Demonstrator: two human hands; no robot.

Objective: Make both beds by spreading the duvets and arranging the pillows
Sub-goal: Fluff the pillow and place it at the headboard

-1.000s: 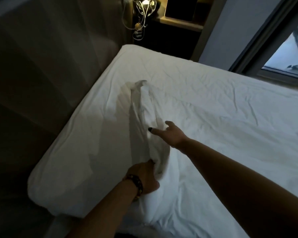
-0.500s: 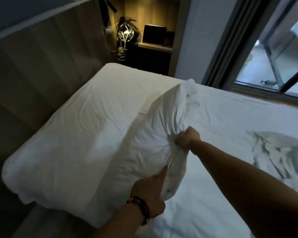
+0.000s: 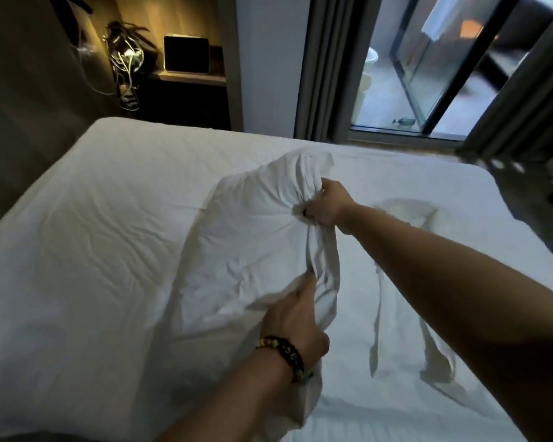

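Head view: my left hand [image 3: 296, 317] pinches the near edge of the pillow [image 3: 253, 250], fingers curled into loose cover fabric; my right hand [image 3: 324, 204] grips a bunched fistful at its far edge. Pillow is held tilted above the bed [image 3: 109, 218], beside the head end. Risk, as I judge it: both grips hold only slack cover, so the filling may sag or shift unevenly, and the pillow may land creased or crooked.
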